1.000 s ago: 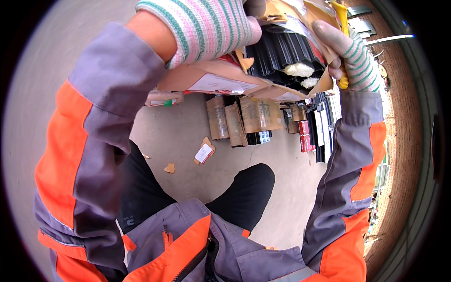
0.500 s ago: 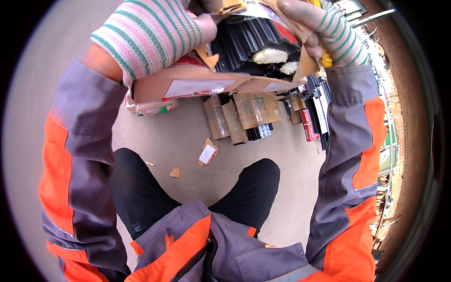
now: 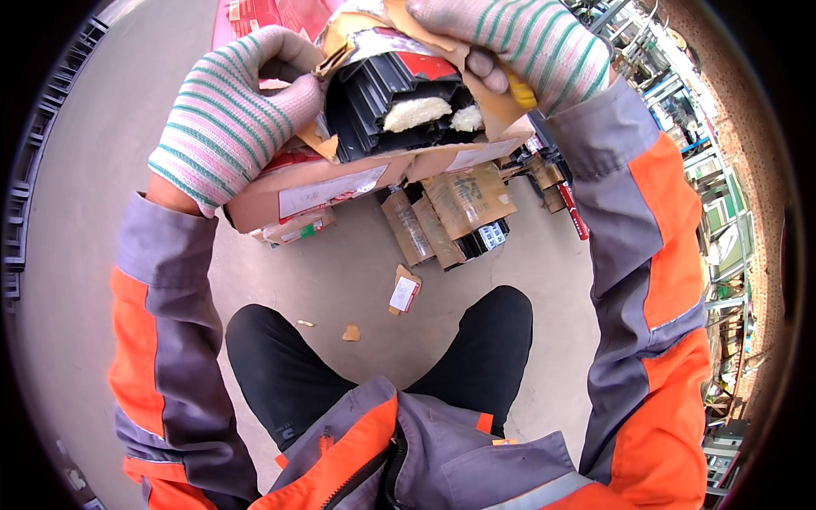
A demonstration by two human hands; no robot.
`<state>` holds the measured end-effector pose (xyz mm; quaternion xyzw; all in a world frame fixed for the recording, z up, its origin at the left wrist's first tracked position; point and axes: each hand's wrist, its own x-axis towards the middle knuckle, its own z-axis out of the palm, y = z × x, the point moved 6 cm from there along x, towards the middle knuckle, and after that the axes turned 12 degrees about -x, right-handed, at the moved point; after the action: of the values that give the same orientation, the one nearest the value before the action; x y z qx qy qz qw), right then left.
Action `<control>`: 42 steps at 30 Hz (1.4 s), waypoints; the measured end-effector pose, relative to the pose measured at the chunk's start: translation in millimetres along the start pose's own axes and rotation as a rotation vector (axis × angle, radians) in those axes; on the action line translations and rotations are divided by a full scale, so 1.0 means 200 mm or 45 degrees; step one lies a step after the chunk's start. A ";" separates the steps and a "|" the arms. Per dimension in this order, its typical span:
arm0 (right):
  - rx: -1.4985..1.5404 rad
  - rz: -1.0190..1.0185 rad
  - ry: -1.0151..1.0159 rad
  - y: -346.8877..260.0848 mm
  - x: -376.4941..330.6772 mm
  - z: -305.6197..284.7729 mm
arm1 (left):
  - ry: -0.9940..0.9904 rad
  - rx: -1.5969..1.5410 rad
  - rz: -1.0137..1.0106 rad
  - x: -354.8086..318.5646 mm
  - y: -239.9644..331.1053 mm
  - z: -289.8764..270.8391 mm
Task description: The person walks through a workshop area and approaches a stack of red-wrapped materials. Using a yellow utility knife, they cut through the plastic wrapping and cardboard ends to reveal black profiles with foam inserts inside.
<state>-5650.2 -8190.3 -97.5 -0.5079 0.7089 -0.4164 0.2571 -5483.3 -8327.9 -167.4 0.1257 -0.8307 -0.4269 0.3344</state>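
Your left hand (image 3: 229, 119), in a ribbed knit glove striped green and pink, has a narrow grip, thumb and fingertips pinching the torn edge of the cardboard carton (image 3: 253, 209). Your right hand (image 3: 531, 42), gloved alike, has its fingers curled on the carton's ragged brown flap (image 3: 495, 115); a smooth yellow object (image 3: 520, 90) shows beneath them, but you cannot tell how firmly it is held. The carton sits between your hands, its end ripped open. Inside lie long black strips (image 3: 361, 98) with stepped, ridged profiles, and rough, foam-like white lumps (image 3: 416, 114). A flat white label (image 3: 327, 191) covers part of the side facing you. Beyond it, boxy brown packages (image 3: 467, 200) lie on the smooth grey floor (image 3: 340, 272), with a torn, labelled scrap (image 3: 404, 291) nearer your knees.
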 end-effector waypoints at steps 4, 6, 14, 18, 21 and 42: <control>-0.032 -0.033 0.023 -0.03 -0.06 -0.03 | 0.001 -0.053 -0.016 0.00 0.01 -0.01; -0.055 -0.055 0.030 -0.02 -0.08 -0.03 | -0.014 -0.049 -0.025 0.00 0.01 -0.01; -0.219 -0.054 0.211 0.05 -0.10 0.01 | -0.053 -0.093 -0.043 -0.02 -0.01 0.03; -0.457 -0.429 0.350 0.13 -0.12 -0.03 | -0.063 -0.001 0.062 0.00 0.02 0.03; -0.368 -0.394 0.356 0.19 -0.16 -0.02 | -0.041 -0.113 -0.072 -0.01 0.01 0.02; -0.697 -0.341 0.965 0.39 -0.32 0.07 | 0.013 -0.147 -0.162 0.00 -0.02 0.04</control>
<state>-5656.6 -8125.2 -175.0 -0.4561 0.7647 -0.3996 -0.2181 -5488.5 -8324.5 -174.2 0.1607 -0.7934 -0.4938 0.3175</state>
